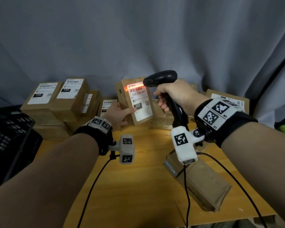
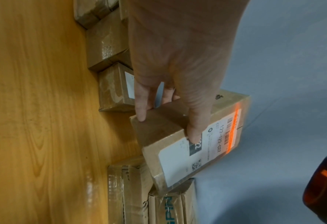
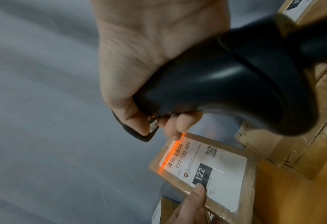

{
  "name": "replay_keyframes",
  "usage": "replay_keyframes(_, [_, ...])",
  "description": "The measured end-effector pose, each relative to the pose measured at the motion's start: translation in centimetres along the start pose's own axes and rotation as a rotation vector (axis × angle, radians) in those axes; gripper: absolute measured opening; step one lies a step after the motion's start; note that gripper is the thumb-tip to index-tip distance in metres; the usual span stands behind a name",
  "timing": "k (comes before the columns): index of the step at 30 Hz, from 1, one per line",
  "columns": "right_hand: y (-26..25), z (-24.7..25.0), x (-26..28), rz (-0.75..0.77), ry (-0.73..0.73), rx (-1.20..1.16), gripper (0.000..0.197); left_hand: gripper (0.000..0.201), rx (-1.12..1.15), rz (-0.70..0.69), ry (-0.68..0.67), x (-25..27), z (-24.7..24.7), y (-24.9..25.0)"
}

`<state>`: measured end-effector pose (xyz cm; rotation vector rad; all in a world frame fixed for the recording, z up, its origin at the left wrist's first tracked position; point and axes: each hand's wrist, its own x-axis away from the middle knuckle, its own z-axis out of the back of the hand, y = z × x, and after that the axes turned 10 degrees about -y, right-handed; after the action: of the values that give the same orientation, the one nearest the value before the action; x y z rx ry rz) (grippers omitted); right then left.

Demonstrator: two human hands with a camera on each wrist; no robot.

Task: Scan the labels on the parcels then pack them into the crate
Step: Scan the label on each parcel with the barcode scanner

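My left hand point(image 1: 118, 113) grips a small brown parcel point(image 1: 139, 111) point(image 2: 180, 145) point(image 3: 226, 174) upright, thumb lying on its white label marked 122. A red scan line crosses the barcode at the label's top. My right hand point(image 1: 173, 97) point(image 3: 139, 72) holds a black barcode scanner point(image 1: 161, 79) point(image 3: 226, 84) by its handle, the head aimed at that label from close by. The black crate point(image 1: 8, 139) sits at the left edge of the head view.
Labelled cardboard parcels are stacked at the back left point(image 1: 56, 102), behind the held parcel point(image 1: 161, 119) and at the back right point(image 1: 229, 99). A flat brown parcel point(image 1: 202, 183) lies on the wooden table point(image 1: 130, 186) near the right front. Cables trail over the table. A grey curtain hangs behind.
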<state>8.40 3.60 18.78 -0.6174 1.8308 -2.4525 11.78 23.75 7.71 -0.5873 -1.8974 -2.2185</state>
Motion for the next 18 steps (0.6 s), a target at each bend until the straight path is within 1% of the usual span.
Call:
replay_keyframes(9, [-0.01, 0.09, 0.52, -0.027, -0.017, 0.023, 0.012, 0.047, -0.01, -0.006, 0.006, -0.59, 0.01, -0.33])
replay_keyframes(13, [-0.22, 0.13, 0.64, -0.053, -0.038, 0.031, 0.013, 0.051, -0.033, 0.0, -0.011, -0.82, 0.21, -0.24])
replay_keyframes(18, [-0.64, 0.21, 0.79, -0.022, -0.007, 0.02, 0.014, 0.055, -0.031, 0.008, -0.012, -0.99, 0.18, -0.28])
